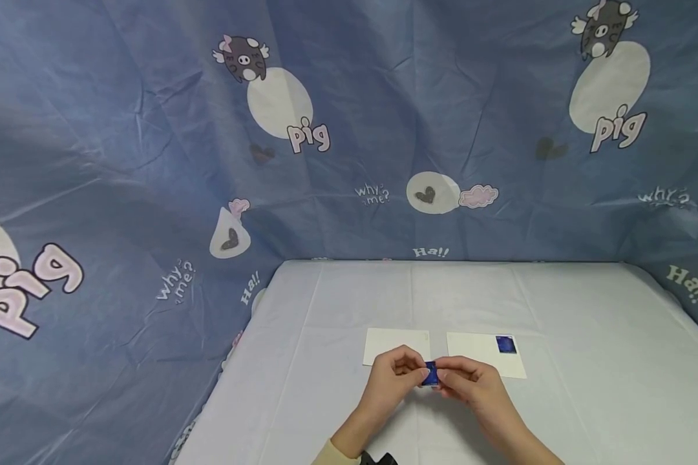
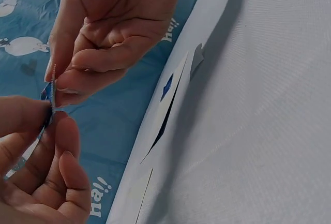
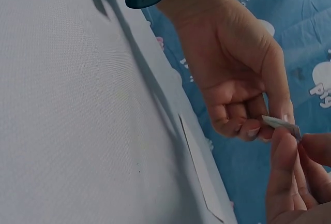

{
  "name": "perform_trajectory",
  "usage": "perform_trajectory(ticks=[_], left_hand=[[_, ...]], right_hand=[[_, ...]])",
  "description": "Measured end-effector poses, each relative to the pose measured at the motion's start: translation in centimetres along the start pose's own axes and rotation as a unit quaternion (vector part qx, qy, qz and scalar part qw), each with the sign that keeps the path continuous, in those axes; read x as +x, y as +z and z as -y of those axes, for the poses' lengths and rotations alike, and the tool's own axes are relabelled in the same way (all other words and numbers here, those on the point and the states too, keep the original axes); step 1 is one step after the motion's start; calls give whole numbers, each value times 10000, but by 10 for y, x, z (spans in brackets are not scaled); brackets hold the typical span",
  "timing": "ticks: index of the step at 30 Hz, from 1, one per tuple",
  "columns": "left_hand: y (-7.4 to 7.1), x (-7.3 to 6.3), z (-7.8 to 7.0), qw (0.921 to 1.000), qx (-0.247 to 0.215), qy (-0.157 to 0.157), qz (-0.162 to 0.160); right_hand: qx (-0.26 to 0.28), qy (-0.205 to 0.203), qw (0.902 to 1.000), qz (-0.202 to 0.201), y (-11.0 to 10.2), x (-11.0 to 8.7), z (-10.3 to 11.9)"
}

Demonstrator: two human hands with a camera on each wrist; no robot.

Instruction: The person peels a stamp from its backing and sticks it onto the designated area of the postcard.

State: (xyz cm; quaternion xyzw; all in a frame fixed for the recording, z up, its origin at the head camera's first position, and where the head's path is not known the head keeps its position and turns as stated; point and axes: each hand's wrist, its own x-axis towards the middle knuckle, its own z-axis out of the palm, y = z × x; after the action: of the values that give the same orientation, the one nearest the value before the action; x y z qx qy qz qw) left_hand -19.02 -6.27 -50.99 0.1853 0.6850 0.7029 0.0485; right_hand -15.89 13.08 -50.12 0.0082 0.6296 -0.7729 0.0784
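Both hands hold a small dark blue postage stamp [image 1: 430,373] between them, above the table. My left hand [image 1: 391,378] pinches its left side between thumb and fingertips, and my right hand [image 1: 478,386] pinches the right side. From the left wrist the stamp [image 2: 53,92] appears nearly edge-on, with a toothed edge. From the right wrist its pale underside [image 3: 281,123] shows. Just beyond the left hand lies a blank white envelope [image 1: 392,342], partly covered by that hand. Beyond the right hand is a second white envelope [image 1: 477,349], with a blue stamp [image 1: 506,344] at its upper right corner.
A white cloth covers the table [image 1: 326,400]. Behind it and at its sides hangs a blue printed curtain [image 1: 349,129]. In the left wrist view, the stamped envelope [image 2: 173,102] has one end raised off the cloth.
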Motion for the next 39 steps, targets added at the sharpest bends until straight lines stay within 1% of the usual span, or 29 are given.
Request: perform_trajectory(ticks=[4, 7, 12, 16, 21, 29, 34, 35, 36, 39], left_hand=[[1, 0, 0, 9997, 147, 180, 106], [1, -1, 0, 9993, 279, 224, 111], [2, -2, -1, 9982, 568, 200, 0], [1, -2, -1, 9973, 710, 169, -40], [1, -2, -2, 9977, 657, 166, 5], [2, -2, -2, 9983, 531, 204, 115], [2, -1, -1, 9983, 519, 259, 99], [3, -1, -2, 9981, 551, 247, 83], [3, -2, -6, 9981, 555, 266, 75], [4, -2, -6, 9973, 644, 354, 14]], right_hand=[[13, -48, 9999, 108, 0, 0, -1], [13, -83, 9999, 122, 0, -1, 0], [-190, -189, 9996, 38, 1, -1, -2], [-461, -397, 9981, 5, 2, -1, -4], [-710, -622, 9955, -79, 3, -2, -6], [-955, -753, 9923, -243, 5, -1, -7], [-1027, -869, 9906, -246, 6, -2, -6], [-1002, -854, 9909, -266, 6, -3, -6], [-994, -850, 9910, -283, 7, -3, -5], [-996, -850, 9907, -358, 8, -3, -5]])
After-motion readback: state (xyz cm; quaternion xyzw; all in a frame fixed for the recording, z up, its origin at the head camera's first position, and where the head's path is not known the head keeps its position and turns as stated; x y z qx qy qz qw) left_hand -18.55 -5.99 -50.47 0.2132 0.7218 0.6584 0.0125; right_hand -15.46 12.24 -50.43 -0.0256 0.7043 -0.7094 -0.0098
